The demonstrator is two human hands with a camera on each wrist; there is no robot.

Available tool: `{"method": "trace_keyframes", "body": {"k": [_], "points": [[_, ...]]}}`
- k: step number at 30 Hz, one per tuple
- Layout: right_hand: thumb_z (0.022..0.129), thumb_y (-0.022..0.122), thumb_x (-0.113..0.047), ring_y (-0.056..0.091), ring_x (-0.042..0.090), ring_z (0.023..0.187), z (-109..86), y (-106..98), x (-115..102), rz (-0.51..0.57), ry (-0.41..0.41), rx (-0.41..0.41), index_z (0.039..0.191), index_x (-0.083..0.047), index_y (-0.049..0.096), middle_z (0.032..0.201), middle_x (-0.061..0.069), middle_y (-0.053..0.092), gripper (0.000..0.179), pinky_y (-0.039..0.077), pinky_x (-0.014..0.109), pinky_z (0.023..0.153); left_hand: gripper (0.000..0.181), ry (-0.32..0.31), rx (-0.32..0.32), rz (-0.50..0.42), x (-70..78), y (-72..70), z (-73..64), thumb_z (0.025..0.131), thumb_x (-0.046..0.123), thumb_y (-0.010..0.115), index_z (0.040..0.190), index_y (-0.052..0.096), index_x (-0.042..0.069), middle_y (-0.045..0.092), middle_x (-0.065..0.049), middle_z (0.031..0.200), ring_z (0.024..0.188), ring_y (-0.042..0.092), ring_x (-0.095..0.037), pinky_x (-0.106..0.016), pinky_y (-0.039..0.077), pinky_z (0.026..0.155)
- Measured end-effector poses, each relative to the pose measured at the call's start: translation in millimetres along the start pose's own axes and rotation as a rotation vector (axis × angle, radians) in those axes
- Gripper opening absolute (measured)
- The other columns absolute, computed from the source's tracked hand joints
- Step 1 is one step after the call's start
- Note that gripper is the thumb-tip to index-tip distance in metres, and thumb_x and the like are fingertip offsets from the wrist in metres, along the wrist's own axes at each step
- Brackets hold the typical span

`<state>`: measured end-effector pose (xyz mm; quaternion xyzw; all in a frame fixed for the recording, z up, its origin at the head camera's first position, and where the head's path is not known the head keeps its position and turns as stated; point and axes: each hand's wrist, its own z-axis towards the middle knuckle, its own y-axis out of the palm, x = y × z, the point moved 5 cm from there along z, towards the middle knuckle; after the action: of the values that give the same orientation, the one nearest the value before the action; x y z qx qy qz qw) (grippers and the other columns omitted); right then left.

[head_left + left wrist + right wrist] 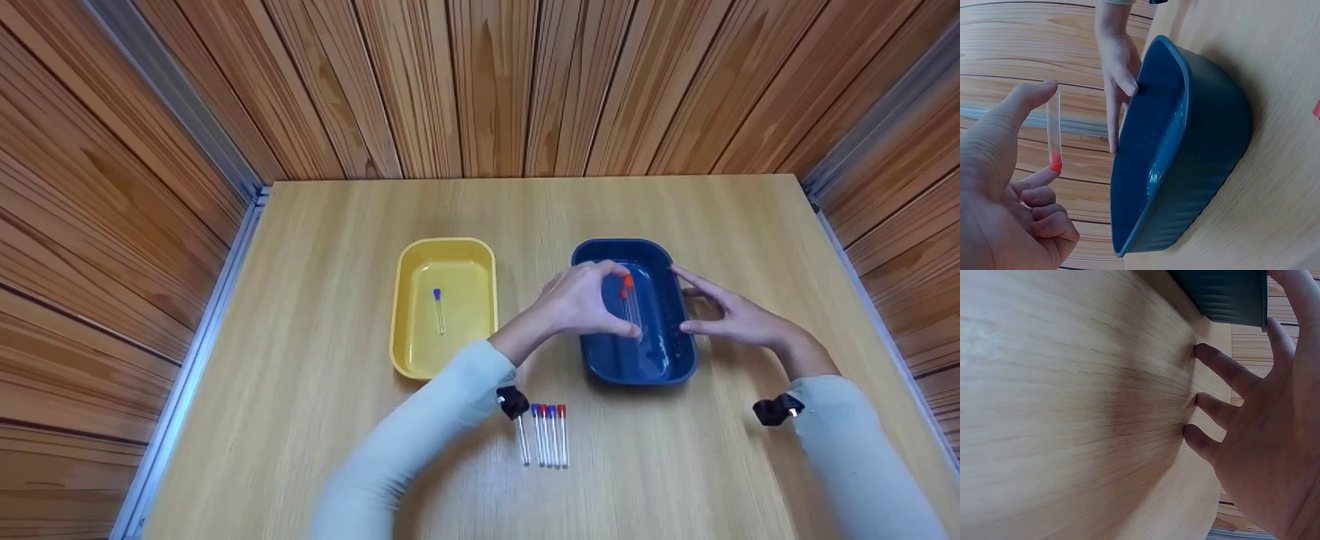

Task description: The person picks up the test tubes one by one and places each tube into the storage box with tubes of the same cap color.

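My left hand (pixel 581 300) holds a clear tube with a red cap (pixel 1054 126) by its two ends, thumb at the clear end and a finger at the cap. The tube is above the blue tray (pixel 679 367). Another red cap (pixel 622 293) shows just below it in the head view; the left wrist view has only a small red spot inside the tray. My right hand (pixel 731 315) is spread at the tray's right side, thumb and index finger at the rim. In the right wrist view its other fingertips (pixel 1203 351) touch the tabletop.
A yellow tray (pixel 397 330) stands to the left, with one blue-capped tube (pixel 439 311) lying in it. Several tubes with blue and red caps (pixel 553 435) lie side by side in front of the blue tray, one partly hidden by the left wrist camera. Wooden walls enclose the table.
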<state>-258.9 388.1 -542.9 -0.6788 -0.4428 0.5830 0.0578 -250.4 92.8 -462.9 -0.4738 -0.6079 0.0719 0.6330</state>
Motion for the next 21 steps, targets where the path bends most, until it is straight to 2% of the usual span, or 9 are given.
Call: {"method": "trace_keyframes", "body": {"k": [10, 21], "points": [[0.108, 0.073, -0.03, 0.026, 0.061, 0.167, 1.0, 0.6, -1.1, 0.01, -0.013, -0.003, 0.183, -0.032, 0.006, 0.188, 0.024, 0.02, 0.101, 0.015, 0.097, 0.123, 0.089, -0.022, -0.007, -0.041, -5.9, 3.8, 16.4, 0.089, 0.053, 0.093, 0.165, 0.055, 0.025, 0.062, -0.006, 0.167, 0.143, 0.061, -0.023, -0.04, 0.062, 0.116], [0.109, 0.072, -0.031, 0.027, 0.06, 0.166, -0.7, 1.0, -0.5, 0.001, -0.017, -0.006, 0.183, -0.034, 0.006, 0.19, 0.021, 0.015, 0.099, 0.016, 0.096, 0.123, 0.084, -0.105, -0.004, -0.089, -7.1, 15.0, 35.6, 0.091, 0.048, 0.094, 0.163, 0.056, 0.029, 0.06, -0.002, 0.168, 0.146, 0.059, -0.022, -0.042, 0.058, 0.123]]}}
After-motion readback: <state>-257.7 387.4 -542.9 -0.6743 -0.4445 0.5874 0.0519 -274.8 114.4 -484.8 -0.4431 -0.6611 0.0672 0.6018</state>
